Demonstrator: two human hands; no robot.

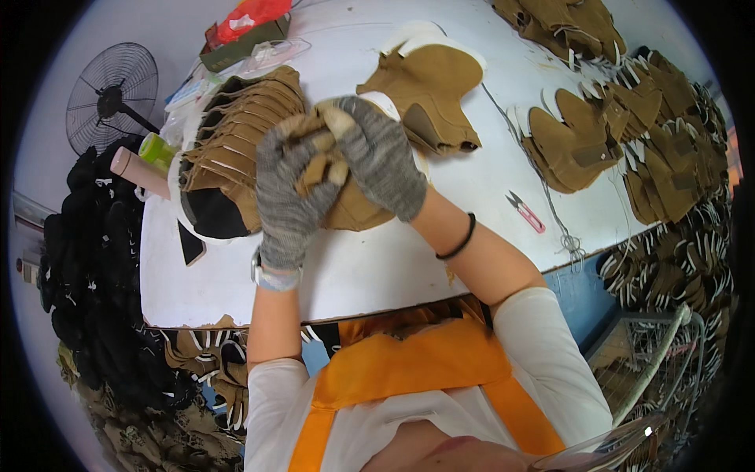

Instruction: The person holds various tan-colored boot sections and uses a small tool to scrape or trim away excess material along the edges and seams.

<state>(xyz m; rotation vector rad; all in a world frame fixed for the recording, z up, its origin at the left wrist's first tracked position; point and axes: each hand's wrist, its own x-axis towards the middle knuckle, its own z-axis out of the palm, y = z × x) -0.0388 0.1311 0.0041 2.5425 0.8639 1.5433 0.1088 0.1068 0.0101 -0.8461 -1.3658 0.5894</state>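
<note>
Together, two gloved hands hold one brown piece beside one stack

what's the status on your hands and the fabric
Left hand and right hand together over brown fabric, grip unclear. Brown stack close on left.

Illumination: bright, diffuse; source is lying out of view. White table is reflecting strongly, showing little texture. Shadows: soft, faint on tabletop; area beneath table is sitting darker. Black pile at left is losing detail. Glare: small white spot is gleaming on glasses. Contrast: tan fingertips of left hand and right hand are blending into brown piece. Focus: snips are reading clearly; right-rim piles are smearing. Distortion: fisheye is bowing table edges; black vignette is ringing view.
</note>
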